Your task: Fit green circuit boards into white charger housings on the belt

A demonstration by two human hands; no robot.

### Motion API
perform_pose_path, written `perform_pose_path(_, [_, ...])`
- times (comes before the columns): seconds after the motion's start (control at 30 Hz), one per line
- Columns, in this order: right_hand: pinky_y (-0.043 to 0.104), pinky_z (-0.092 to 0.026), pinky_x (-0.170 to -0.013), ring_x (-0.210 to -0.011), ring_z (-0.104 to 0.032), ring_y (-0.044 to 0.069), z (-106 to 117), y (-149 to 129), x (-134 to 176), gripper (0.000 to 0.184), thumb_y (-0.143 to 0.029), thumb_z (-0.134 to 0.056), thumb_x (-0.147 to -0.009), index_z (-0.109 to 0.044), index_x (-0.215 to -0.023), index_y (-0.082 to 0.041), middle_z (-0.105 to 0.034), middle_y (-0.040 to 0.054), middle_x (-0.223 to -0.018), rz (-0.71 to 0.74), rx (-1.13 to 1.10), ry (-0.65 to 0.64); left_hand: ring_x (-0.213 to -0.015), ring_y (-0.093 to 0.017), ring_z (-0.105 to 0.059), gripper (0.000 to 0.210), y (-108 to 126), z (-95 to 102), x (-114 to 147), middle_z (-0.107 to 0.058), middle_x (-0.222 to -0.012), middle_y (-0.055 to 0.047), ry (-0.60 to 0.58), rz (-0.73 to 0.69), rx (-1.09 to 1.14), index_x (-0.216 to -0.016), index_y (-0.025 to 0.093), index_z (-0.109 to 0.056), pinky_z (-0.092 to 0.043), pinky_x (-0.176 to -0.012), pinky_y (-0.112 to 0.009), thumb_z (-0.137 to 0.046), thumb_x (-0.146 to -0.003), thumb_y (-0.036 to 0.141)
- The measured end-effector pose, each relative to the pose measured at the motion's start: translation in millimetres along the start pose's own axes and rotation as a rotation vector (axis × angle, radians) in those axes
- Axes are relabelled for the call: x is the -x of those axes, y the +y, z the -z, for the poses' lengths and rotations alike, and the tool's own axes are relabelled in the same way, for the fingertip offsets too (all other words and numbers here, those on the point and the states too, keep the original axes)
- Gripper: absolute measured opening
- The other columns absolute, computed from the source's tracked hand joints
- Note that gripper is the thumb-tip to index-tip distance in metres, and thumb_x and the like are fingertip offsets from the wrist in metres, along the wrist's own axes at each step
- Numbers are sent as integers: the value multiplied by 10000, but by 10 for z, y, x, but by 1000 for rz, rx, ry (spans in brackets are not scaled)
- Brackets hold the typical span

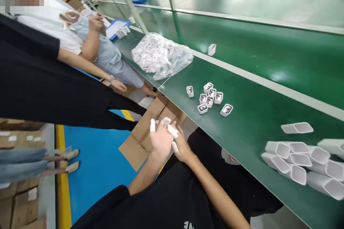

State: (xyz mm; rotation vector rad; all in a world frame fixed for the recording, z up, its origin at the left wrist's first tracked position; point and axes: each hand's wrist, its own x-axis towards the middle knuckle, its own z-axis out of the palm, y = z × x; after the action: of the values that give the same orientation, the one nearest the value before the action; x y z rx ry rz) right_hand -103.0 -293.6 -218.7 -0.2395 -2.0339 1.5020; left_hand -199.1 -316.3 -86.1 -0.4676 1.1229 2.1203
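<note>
My left hand [160, 142] is raised in front of my body, palm up, its fingers stretched and apart. White finger cots cover its thumb and a fingertip. My right hand [184, 147] meets it from the side, thumb and forefinger apart, also in white finger cots, and its fingers overlap the left hand's edge. No object shows in either hand. Beyond them, on the green bench [185, 75], stand several small white casings [210, 101] with dark parts inside. Farther right lies a stack of longer, hollow white sleeves [298, 173].
A clear plastic bag [161, 55] of white parts lies on the bench; a single white casing [212, 49] stands beyond the pale strip. Below the bench edge is an open cardboard box [147, 134]. Two co-workers stand at left, one with a hand [118, 86] near the bench.
</note>
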Motion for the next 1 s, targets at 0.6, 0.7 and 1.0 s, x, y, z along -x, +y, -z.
perform_pose_path(0.6, [622,-641,-1223,-1554,-660,384,737,-658,-427,769,-234,-666,-1104,-394,-1816,-332,-639,162,-1698,201,197,274,-1074,-237,-810,550,322,-271,272,-781,-1085,-125,-179,207,304,-1144,172,-708,-722,-987,-375,-502,-1152,681])
perform_pose_path(0.7, [555,-671,-1101,-1306,-785,337,678,-629,-404,629,-205,-688,-1086,-564,-1688,-343,-801,126,-1419,256,275,276,-1066,-229,-797,552,330,-279,157,-773,-1075,-125,-184,140,309,-1136,167,-710,-714,-965,-364,-482,-1163,669])
perform_pose_path(1.0, [539,-646,-1032,-1180,-719,311,58,-208,-196,450,-487,-636,-1103,-623,-1492,-259,-689,154,-1346,-48,121,504,-965,-231,-787,576,127,-192,-153,-756,-959,-121,-90,104,445,-1064,137,-695,-718,-899,-358,-485,-1153,666])
